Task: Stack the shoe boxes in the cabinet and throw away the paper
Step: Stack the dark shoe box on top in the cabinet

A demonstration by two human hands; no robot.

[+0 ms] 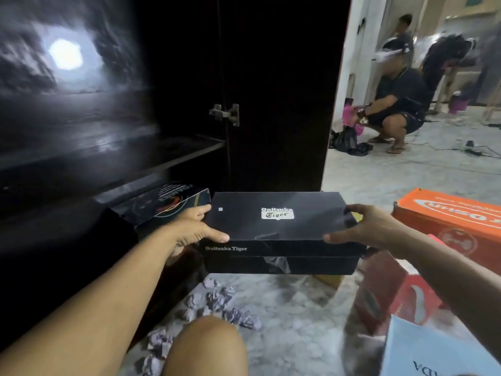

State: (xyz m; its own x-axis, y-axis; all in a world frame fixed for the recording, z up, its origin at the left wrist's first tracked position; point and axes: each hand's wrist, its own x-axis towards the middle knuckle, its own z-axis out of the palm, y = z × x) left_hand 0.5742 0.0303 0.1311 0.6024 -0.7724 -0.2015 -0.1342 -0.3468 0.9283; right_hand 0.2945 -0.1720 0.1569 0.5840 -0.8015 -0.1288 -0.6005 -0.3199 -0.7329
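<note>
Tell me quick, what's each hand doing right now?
Left hand: grips the left end of the black shoe box.
Right hand: grips the box's right end.

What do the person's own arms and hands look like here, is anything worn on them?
Both forearms are bare as far as the picture shows: no sleeves, gloves or watch. The left hand and right hand carry no rings or markings that I can make out. A bare knee shows at the bottom edge.

A crouching person [393,104] handles a pink item [349,115] over a black bag [345,143].
</note>
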